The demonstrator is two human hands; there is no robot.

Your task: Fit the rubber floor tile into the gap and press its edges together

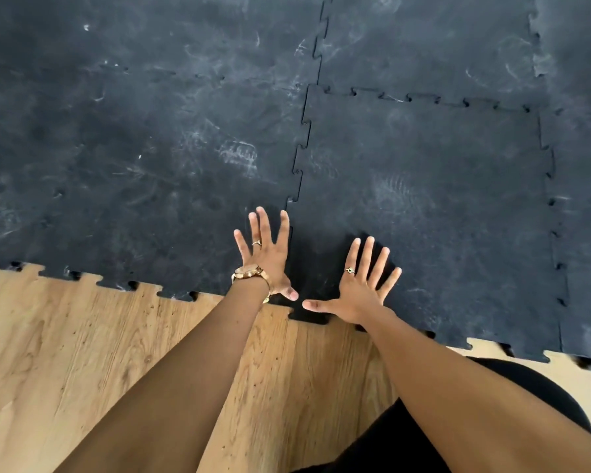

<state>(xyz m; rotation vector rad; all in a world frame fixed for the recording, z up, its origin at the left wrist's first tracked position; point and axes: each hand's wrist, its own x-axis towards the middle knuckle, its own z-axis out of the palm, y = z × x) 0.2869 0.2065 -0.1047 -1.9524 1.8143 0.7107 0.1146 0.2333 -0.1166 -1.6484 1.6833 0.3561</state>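
Note:
A black rubber floor tile [430,206] with jigsaw-tooth edges lies in the mat, between neighbouring black tiles on its left, far and right sides. Its left seam [299,165] runs from the far corner down toward my hands. My left hand [268,257] lies flat with fingers spread on the neighbouring tile [133,165], just left of that seam. My right hand [362,285] lies flat, fingers spread, on the near left corner of the fitted tile. Both thumbs point at each other near the tile's front edge. Neither hand holds anything.
A light wooden floor [116,353] lies in front of the mat's toothed front edge [171,291]. My dark-clothed knee [406,438] rests at the lower right. More black tiles [423,39] extend away at the top and right.

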